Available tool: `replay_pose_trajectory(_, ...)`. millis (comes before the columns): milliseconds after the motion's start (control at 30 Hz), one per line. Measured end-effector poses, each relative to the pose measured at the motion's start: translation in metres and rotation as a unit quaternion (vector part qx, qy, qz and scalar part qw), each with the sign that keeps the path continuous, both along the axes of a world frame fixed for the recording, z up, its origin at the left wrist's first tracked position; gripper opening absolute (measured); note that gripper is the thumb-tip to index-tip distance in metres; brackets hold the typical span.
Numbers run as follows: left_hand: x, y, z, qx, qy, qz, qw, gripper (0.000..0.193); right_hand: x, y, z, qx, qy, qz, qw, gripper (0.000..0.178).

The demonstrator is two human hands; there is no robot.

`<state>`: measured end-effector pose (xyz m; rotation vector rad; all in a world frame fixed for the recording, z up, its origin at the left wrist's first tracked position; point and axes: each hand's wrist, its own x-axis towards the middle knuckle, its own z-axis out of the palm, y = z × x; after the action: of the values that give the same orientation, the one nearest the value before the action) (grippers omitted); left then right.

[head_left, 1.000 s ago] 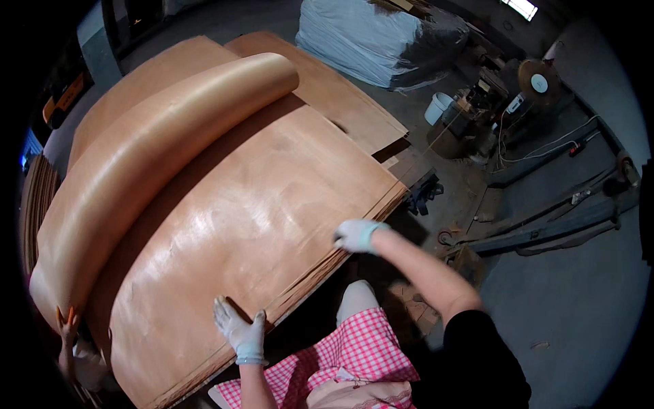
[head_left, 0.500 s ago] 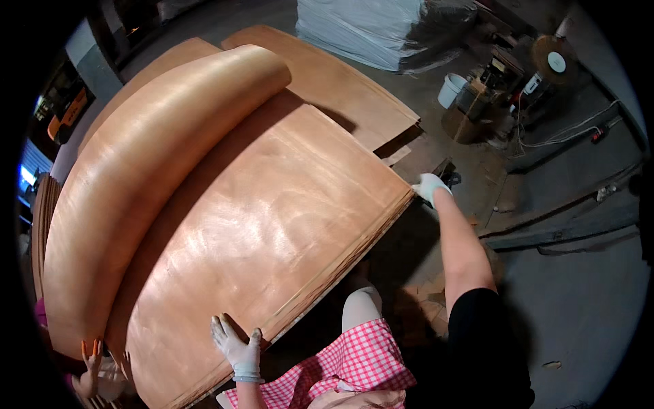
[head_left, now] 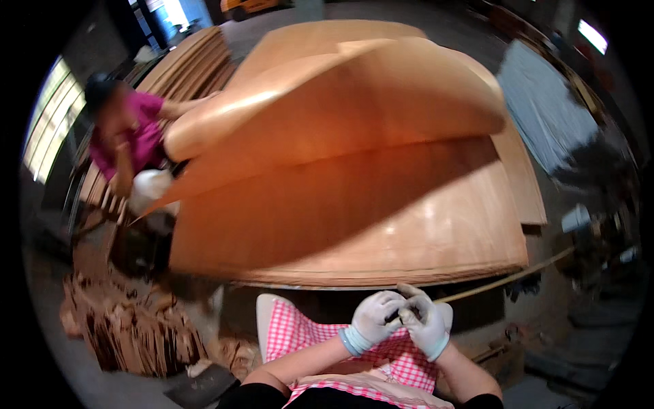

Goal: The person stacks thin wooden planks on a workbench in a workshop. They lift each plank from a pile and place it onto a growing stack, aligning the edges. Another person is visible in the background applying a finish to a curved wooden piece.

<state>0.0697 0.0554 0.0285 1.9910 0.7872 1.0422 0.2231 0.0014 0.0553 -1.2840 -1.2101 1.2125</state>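
I see the gloved left hand [head_left: 373, 319] and gloved right hand [head_left: 428, 324] pressed together below the stack's near edge, fingers curled around a thin pale wooden stick [head_left: 507, 278] running off right (how tightly, I cannot tell). Ahead lies the stack of broad orange-brown veneer sheets [head_left: 354, 225], glossy, its top sheet [head_left: 340, 109] curled upward. Left, a person in a magenta top [head_left: 129, 140]; below, splintered wood scraps [head_left: 129, 327].
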Motion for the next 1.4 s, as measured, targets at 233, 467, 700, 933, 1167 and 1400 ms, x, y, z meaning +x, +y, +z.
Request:
replay_pose_trajectory(233,-0.08,-0.027,-0.007,-0.209,-0.221,0.094,0.948,0.01,-0.091,0.005,0.016,-0.029,0.031,0.074,0.996,0.026)
replay_pose_trajectory(467,-0.235,0.028,-0.032,-0.25,-0.355,0.382,0.816,0.016,-0.045,0.041,0.003,-0.05,-0.353,0.084,0.931,0.016)
replay_pose_trajectory(700,-0.489,0.101,-0.091,-0.173,0.004,0.669,0.723,0.009,0.072,0.069,-0.016,-0.151,-0.44,0.012,0.885,0.02)
replay_pose_trajectory(933,-0.561,0.133,-0.117,-0.225,0.183,0.66,0.693,0.033,0.035,0.099,-0.021,-0.154,-0.533,0.024,0.832,0.033)
replay_pose_trajectory(1167,-0.582,0.13,-0.127,-0.204,0.137,0.613,0.751,0.037,0.042,0.13,-0.043,-0.285,-0.539,0.053,0.79,0.042)
replay_pose_trajectory(1400,-0.36,0.139,-0.078,-0.026,0.312,0.544,0.778,0.066,0.05,0.129,-0.068,-0.302,-0.494,0.084,0.811,0.041)
